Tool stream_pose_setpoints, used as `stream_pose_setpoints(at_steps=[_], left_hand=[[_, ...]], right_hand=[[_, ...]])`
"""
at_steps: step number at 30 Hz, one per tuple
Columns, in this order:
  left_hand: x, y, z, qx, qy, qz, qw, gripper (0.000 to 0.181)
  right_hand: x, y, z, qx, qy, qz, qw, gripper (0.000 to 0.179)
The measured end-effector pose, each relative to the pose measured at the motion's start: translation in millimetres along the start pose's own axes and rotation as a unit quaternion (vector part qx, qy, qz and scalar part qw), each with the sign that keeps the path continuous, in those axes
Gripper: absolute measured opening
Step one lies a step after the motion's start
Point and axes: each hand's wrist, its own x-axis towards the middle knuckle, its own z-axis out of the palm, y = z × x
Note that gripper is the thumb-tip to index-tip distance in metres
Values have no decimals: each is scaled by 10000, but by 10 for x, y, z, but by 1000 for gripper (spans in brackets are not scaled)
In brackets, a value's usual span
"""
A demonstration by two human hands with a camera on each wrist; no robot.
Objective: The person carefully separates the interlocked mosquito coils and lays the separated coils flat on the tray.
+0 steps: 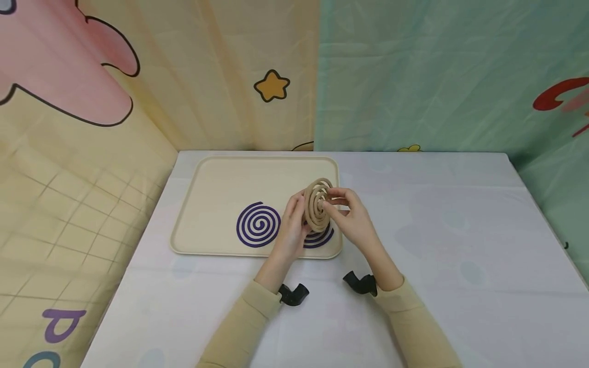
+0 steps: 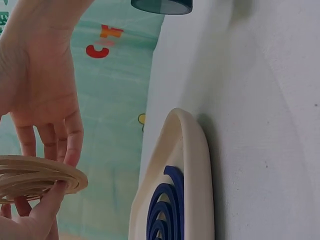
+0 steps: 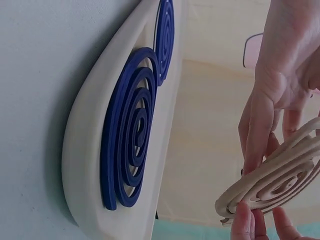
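Note:
A tan mosquito coil [image 1: 316, 208], apparently a nested pair, is held tilted above the tray's right end. My left hand [image 1: 290, 230] grips its left edge, thumb [image 2: 49, 205] against the rim in the left wrist view. From the other side my right hand [image 1: 355, 217] pinches the coil's turns with thumb and fingers; its fingertips [image 3: 243, 215] show at the lower rim in the right wrist view. Flat on the tray lies a dark blue coil [image 1: 258, 225]. A second blue coil [image 3: 131, 135] lies beside it, partly hidden beneath the hands in the head view.
The cream tray [image 1: 221, 186] has a low raised rim and sits on a white-covered table [image 1: 437, 240]. Black wrist cameras [image 1: 294, 295] stick out from both sleeves. Printed curtains [image 1: 391, 76] stand behind and beside the table.

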Motion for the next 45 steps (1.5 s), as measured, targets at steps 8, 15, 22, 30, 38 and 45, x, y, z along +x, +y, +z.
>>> stream_pose_setpoints(at_steps=[8, 15, 22, 30, 38, 45], left_hand=[[-30, -55, 45, 386, -60, 295, 9988, 43], [-43, -52, 25, 687, 31, 342, 9970, 42], [-36, -60, 12, 989, 62, 397, 9943, 41], [-28, -66, 0, 1070, 232, 444, 9930, 42], [-10, -83, -17, 854, 415, 514, 9942, 44], [-9, -9, -27, 1148, 523, 498, 9908, 45]], right_hand=[[13, 41, 34, 211, -452, 257, 9984, 50], [26, 63, 28, 359, -825, 272, 9956, 52], [24, 66, 37, 384, -1057, 231, 9934, 60], [35, 45, 13, 728, -781, 473, 9932, 48], [50, 87, -23, 291, -163, 663, 9972, 46], [-24, 45, -68, -1204, 582, -144, 9909, 35]])
